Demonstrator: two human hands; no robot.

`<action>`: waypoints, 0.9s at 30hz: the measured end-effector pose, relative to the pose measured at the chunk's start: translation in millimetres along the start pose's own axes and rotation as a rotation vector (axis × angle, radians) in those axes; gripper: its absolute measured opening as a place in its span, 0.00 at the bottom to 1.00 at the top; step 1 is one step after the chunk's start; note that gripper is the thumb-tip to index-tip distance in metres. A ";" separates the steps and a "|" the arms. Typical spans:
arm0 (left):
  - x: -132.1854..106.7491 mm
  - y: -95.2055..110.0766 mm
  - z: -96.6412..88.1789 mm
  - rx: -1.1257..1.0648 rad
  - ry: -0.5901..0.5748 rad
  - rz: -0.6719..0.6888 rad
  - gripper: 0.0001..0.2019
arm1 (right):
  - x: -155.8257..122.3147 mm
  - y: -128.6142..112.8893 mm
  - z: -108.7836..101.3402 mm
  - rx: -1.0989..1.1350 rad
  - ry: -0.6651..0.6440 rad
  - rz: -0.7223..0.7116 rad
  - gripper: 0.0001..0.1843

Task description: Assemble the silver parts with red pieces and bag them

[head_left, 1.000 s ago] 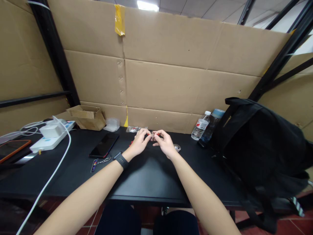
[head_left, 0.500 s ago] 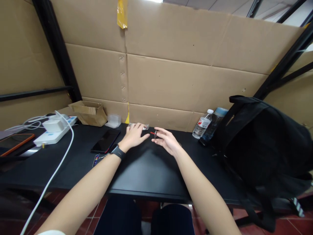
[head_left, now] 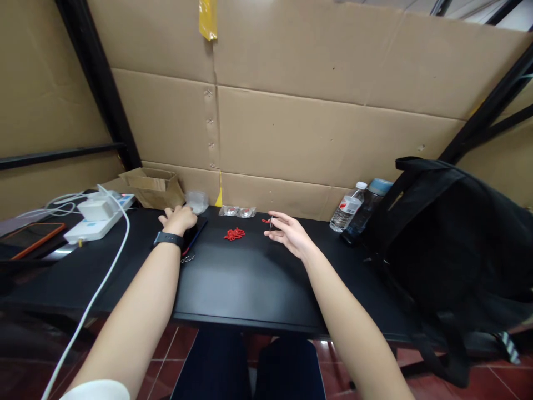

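My left hand (head_left: 179, 220), with a dark watch on its wrist, is over the dark phone (head_left: 195, 236) at the left of the desk. Its visible fingers are apart; whether they touch the phone is hidden. A key ring (head_left: 187, 259) shows beside that wrist. Near the middle, my right hand (head_left: 287, 233) pinches a thin, dark, flat piece (head_left: 271, 223) seen edge-on, too small to name. A short red bit (head_left: 265, 221) sticks out left of it. Between the hands lies a bunched red cord (head_left: 235, 234). Behind the cord is a clear packet (head_left: 237, 211) with round silvery pieces.
A brown paper bag (head_left: 154, 189) and a clear plastic container (head_left: 197, 202) stand at the back left. Further left are a white power strip (head_left: 100, 222) and its cable. At right stand a water bottle (head_left: 348, 208), a blue-lidded bottle (head_left: 370, 203) and a black backpack (head_left: 441, 250).
My left hand has moved left, from in front of the clear packet to over the phone, and the red cord now shows. My right hand keeps its pinch in nearly the same place.
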State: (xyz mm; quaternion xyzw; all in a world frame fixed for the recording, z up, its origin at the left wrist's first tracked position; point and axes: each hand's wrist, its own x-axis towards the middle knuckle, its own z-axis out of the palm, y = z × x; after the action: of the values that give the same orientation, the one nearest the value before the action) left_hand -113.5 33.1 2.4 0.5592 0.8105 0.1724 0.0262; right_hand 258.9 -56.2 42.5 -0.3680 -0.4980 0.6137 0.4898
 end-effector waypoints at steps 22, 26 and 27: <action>-15.1 18.7 -3.7 -0.017 0.046 0.187 0.30 | -2.0 -1.2 2.4 -0.038 -0.027 -0.030 0.20; -18.4 25.5 -6.4 -0.009 0.047 0.109 0.37 | -2.4 -2.3 3.1 -0.027 -0.001 -0.065 0.20; -18.8 26.7 -6.7 0.003 0.055 0.104 0.36 | -2.6 -2.9 3.5 -0.026 0.001 -0.066 0.20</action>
State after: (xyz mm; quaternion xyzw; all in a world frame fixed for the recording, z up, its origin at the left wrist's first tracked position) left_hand -84.0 22.6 14.1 0.5957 0.7810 0.1876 -0.0062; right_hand 256.9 -59.5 46.0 -0.3582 -0.5172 0.5906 0.5053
